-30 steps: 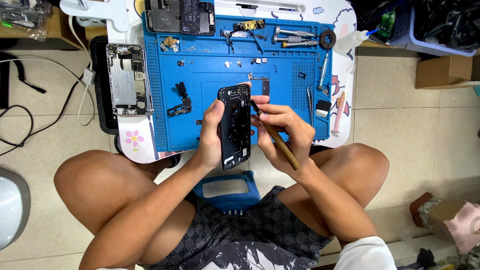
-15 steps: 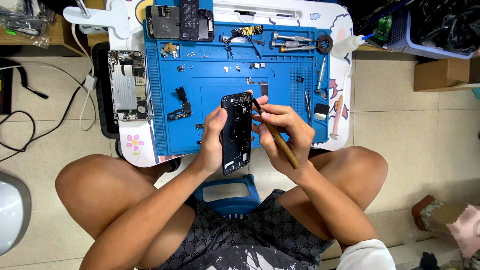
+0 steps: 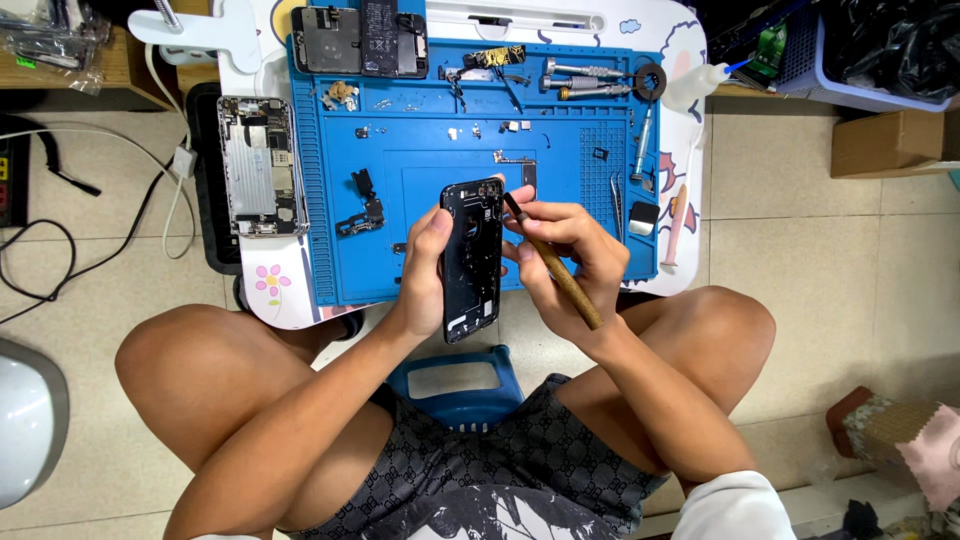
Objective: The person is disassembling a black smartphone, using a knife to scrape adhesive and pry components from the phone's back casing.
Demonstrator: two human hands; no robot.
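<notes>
Right now your left hand wraps the black phone frame by its left edge, thumb on the front, holding it upright-ish over the near edge of the blue work mat. Your right hand pinches a brown-handled brush pencil-style, fingers pressed together on the shaft; dark tip sits at the frame's top right corner, touching or nearly, can't tell. Silver phone chassis lies off the mat's left edge. Opened phone w/ battery at the mat's far left corner. Screwdrivers near the far right corner, tweezers along the right edge. Blue stool btwn your knees.
</notes>
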